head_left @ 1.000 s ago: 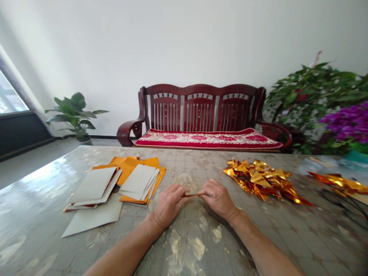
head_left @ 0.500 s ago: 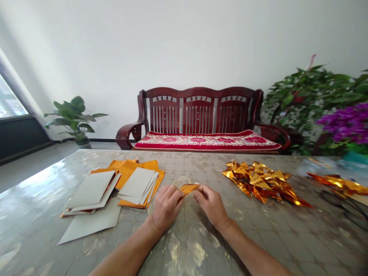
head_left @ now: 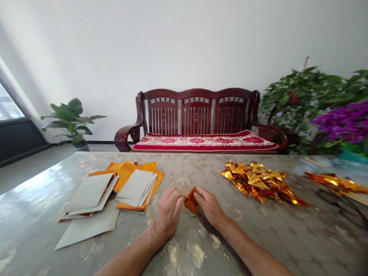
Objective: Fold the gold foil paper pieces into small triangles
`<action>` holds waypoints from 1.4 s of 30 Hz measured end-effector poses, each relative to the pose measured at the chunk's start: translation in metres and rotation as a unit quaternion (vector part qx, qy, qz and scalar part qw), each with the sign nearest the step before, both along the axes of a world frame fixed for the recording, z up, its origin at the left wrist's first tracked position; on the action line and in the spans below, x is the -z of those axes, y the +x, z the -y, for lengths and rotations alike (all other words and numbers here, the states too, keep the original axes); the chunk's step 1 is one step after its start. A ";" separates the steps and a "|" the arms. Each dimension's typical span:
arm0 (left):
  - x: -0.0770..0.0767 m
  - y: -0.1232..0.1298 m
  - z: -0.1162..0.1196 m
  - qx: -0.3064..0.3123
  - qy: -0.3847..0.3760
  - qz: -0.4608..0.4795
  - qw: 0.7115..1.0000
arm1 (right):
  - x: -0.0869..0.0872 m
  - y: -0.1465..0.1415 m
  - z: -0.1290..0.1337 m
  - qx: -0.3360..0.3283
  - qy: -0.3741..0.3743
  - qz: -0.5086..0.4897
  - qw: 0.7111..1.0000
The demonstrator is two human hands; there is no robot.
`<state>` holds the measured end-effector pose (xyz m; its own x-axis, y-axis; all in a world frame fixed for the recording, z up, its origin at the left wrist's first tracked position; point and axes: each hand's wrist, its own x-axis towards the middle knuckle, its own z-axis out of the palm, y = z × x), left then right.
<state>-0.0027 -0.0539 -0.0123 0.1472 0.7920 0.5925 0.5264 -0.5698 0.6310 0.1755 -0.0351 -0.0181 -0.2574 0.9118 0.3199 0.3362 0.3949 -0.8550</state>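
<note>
Head view: left hand (head_left: 168,212) and right hand (head_left: 209,208) grip folded orange foil (head_left: 191,202) between them.

A dark wooden bench (head_left: 198,93), red floral cushion (head_left: 205,142), leafy potted plant (head_left: 69,124).

The folded foil piece (head_left: 191,201) shows a deep, matte orange. To the left, sheets of orange paper (head_left: 125,172) lie beneath pale grey cards (head_left: 135,187), a few with a dark red edge showing. To the right, the heap of foil triangles (head_left: 258,182) gleams metallic gold, streaked with amber and orange. The table (head_left: 184,168) is a mottled silver-grey, marked with a faint tile grid and cream-gold blotches. Behind it, the wooden bench (head_left: 198,109) is dark reddish-brown, and its seat cushion (head_left: 205,142) is crimson with a cream band and pink floral medallions. Vivid purple flowers (head_left: 342,122) sit against dark green leaves (head_left: 299,99), before a white wall (head_left: 184,46).
</note>
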 end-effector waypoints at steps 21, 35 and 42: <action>0.010 0.002 -0.019 0.078 -0.315 0.205 0.923 | -0.001 0.003 0.001 -0.067 0.050 0.181 0.980; 0.022 0.006 -0.023 0.072 -0.289 0.249 0.922 | 0.002 0.003 -0.004 -0.014 0.011 0.105 0.994; 0.014 0.000 -0.026 0.019 -0.290 0.385 0.876 | 0.000 0.010 -0.015 0.015 -0.127 -0.206 0.970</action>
